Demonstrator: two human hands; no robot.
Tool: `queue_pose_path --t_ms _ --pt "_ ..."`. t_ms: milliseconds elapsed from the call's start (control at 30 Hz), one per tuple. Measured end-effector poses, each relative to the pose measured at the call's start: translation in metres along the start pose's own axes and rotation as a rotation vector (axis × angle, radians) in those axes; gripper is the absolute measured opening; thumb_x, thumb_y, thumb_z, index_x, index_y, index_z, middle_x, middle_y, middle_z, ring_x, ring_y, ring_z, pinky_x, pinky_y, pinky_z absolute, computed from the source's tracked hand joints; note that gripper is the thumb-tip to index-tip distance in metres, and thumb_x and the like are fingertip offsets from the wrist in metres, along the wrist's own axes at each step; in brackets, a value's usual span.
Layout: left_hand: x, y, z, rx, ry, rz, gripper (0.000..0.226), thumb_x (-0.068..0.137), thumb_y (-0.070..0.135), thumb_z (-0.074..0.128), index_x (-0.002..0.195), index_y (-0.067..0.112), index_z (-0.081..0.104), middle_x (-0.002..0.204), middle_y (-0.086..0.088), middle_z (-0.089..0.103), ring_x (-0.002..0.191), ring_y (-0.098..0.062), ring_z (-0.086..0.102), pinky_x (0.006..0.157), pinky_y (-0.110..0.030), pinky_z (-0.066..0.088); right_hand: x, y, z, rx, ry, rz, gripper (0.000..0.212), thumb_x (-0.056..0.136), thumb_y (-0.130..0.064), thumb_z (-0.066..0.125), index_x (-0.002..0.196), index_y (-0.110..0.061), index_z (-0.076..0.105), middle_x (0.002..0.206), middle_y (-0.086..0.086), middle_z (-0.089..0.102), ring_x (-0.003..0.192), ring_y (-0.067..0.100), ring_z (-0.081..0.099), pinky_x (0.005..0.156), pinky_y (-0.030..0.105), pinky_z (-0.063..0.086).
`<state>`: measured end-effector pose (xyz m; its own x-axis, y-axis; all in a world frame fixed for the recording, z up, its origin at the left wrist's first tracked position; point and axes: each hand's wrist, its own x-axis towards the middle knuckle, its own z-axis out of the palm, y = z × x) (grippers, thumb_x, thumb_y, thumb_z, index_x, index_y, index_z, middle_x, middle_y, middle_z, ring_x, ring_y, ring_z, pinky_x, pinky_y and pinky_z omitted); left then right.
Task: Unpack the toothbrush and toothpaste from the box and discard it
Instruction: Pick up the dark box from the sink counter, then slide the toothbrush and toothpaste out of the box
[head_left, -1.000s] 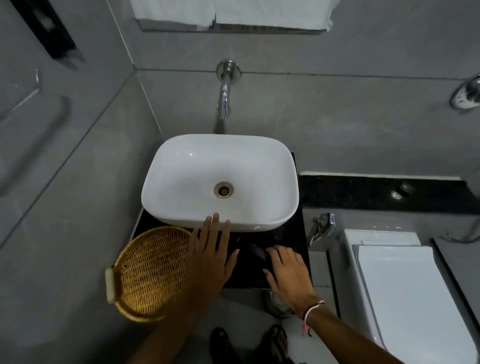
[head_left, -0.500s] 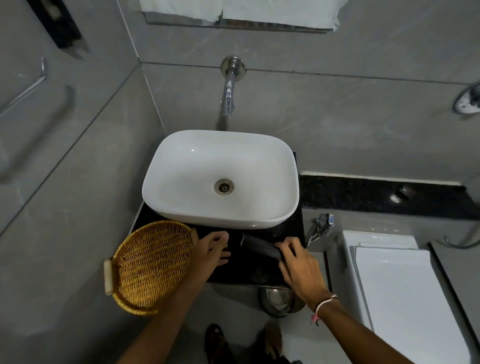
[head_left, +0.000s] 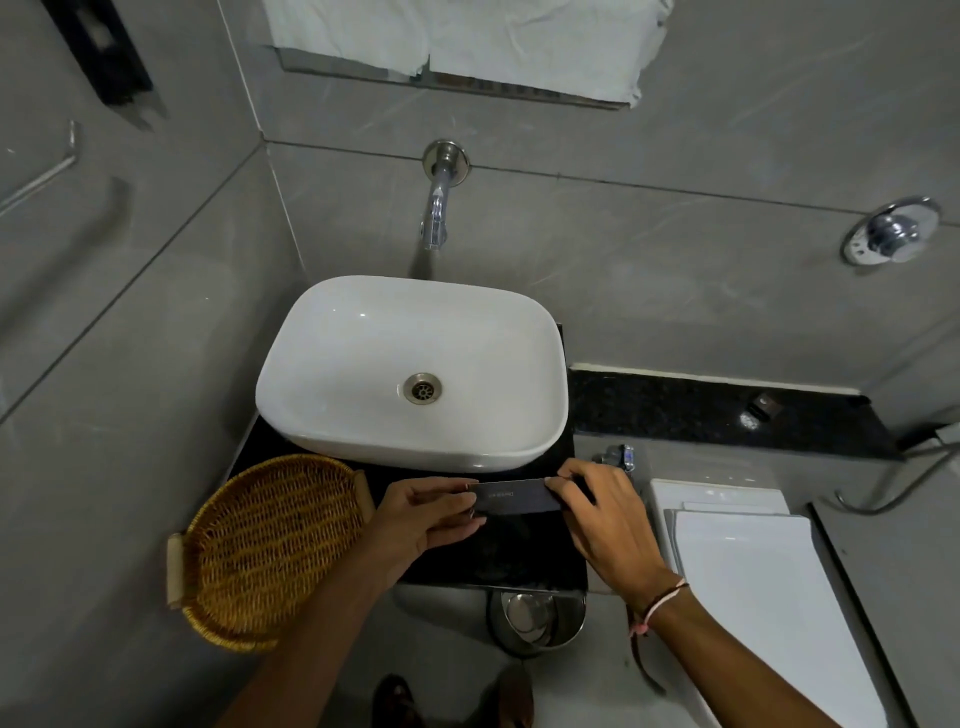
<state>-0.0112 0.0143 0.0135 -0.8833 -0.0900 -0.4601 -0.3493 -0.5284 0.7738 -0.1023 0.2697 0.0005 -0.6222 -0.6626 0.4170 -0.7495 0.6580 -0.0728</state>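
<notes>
Risk: flap pulled hard while slim dark rectangular cardboard box (head_left: 511, 500) is level, contents may slide out into white ceramic basin (head_left: 363, 364) or off black stone desk (head_left: 519, 551).
Left hand (head_left: 421, 519): fingers pinched closed on box's left end.
Right hand (head_left: 605, 512): fingers curled tight over right end.
Box sealed, held just above desk, in front of basin.

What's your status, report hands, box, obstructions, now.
Left hand and right hand grip opposite ends of the dark box. Box closed, held above black counter in front of the sink. Nothing obstructing.
</notes>
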Motion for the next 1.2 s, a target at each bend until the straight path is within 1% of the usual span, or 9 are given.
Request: queue_pose_path --t_ms 133,300,467,600,733,800,900,1067,1200 --pt "0.000 -0.001 0.001 -0.062 -0.010 -0.001 0.034 0.072 0.004 0.083 0.105 -0.003 0.078 0.098 -0.024 0.081 0.092 -0.040 0.079 0.071 -0.032 0.067 0.000 0.005 0.002 0.016 0.022 -0.004 0.050 0.077 -0.009 0.084 0.121 -0.014 0.062 0.117 0.010 0.064 0.097 0.028 0.060 0.077 0.038 0.056" --pt "0.001 -0.004 -0.004 -0.140 -0.009 -0.057 0.021 0.096 -0.002 0.059 0.103 0.001 0.079 0.097 -0.023 0.081 0.097 -0.042 0.078 0.069 -0.035 0.067 0.001 0.008 0.003 -0.002 0.009 -0.021 0.052 0.078 -0.010 0.084 0.123 -0.016 0.058 0.118 0.010 0.063 0.099 0.029 0.062 0.080 0.038 0.055" --pt "-0.002 -0.001 0.000 -0.155 -0.019 -0.052 0.013 0.079 0.017 0.080 0.090 0.010 0.078 0.099 -0.018 0.081 0.092 -0.036 0.080 0.069 -0.036 0.067 0.014 0.007 -0.003 -0.040 0.031 -0.067 0.049 0.078 -0.014 0.080 0.123 -0.017 0.059 0.122 0.009 0.062 0.102 0.029 0.061 0.082 0.039 0.052" --pt "0.000 -0.006 -0.003 -0.224 -0.030 -0.029 0.016 0.077 0.005 0.079 0.092 0.008 0.078 0.101 -0.019 0.081 0.093 -0.034 0.080 0.070 -0.033 0.067 0.031 0.005 -0.020 -0.056 0.042 -0.128 0.055 0.078 -0.010 0.083 0.126 -0.018 0.057 0.122 0.008 0.065 0.102 0.028 0.063 0.090 0.041 0.051" --pt "0.002 -0.010 -0.004 -0.392 -0.043 -0.073 0.022 0.081 -0.003 0.069 0.099 0.004 0.079 0.107 -0.023 0.080 0.095 -0.034 0.080 0.071 -0.034 0.067 0.050 0.003 -0.043 -0.130 0.153 -0.215 0.046 0.078 -0.007 0.081 0.120 -0.013 0.063 0.112 0.008 0.070 0.100 0.026 0.066 0.110 0.056 0.040" --pt "0.005 -0.012 0.000 -0.478 -0.053 -0.107 0.022 0.084 0.003 0.069 0.104 0.000 0.076 0.112 -0.025 0.078 0.098 -0.035 0.079 0.074 -0.038 0.067 0.061 -0.001 -0.056 -0.186 0.173 -0.267 0.040 0.080 -0.010 0.081 0.118 -0.012 0.067 0.111 0.009 0.070 0.101 0.027 0.069 0.115 0.063 0.035" --pt "0.008 -0.011 0.010 -0.617 -0.058 -0.158 0.026 0.080 0.019 0.075 0.097 -0.001 0.080 0.109 -0.025 0.079 0.096 -0.038 0.079 0.072 -0.043 0.067 0.079 -0.013 -0.073 -0.269 0.158 -0.384 0.026 0.090 -0.012 0.073 0.116 -0.010 0.069 0.111 0.010 0.071 0.101 0.028 0.070 0.118 0.067 0.029" --pt "0.019 -0.015 0.025 -0.600 -0.029 -0.180 0.051 0.095 0.048 0.063 0.120 0.004 0.064 0.098 -0.019 0.082 0.086 -0.031 0.080 0.070 -0.038 0.065 0.099 -0.034 -0.084 -0.401 0.131 -0.511 0.019 0.100 -0.003 0.055 0.103 -0.012 0.072 0.098 0.005 0.071 0.089 0.025 0.070 0.121 0.071 0.022" --pt "0.015 -0.015 0.027 -0.591 -0.126 -0.098 0.037 0.082 0.039 0.083 0.101 0.007 0.079 0.101 -0.019 0.081 0.089 -0.027 0.077 0.069 -0.031 0.066 0.098 -0.037 -0.080 -0.425 0.133 -0.458 0.025 0.103 -0.004 0.048 0.101 -0.011 0.072 0.099 0.006 0.071 0.097 0.026 0.070 0.121 0.073 0.016"
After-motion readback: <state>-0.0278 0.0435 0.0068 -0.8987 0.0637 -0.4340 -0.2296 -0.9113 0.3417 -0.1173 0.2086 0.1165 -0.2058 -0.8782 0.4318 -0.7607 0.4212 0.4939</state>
